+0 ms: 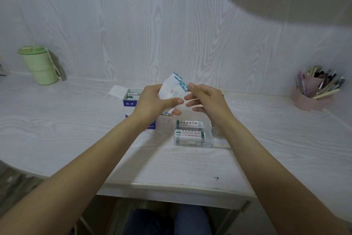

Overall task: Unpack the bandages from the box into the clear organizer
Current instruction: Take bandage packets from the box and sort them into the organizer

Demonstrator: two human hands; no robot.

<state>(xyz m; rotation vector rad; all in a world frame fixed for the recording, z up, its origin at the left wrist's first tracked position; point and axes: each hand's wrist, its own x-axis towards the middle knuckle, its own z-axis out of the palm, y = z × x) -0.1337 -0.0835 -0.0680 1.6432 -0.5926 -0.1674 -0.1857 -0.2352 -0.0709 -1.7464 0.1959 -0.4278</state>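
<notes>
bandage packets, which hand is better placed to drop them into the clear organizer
Probably the left hand: it already grips the bandage packets, raised beside the clear organizer. The right hand hovers above the organizer, fingers relaxed, holding nothing.

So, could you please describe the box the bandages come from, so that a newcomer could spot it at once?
On the pale wood-grain desk, look just behind the left hand, left of the clear organizer. The bandage box stands there with its white flap open. Its blue band with white lettering sets it apart from the green-printed packets beside it.
</notes>
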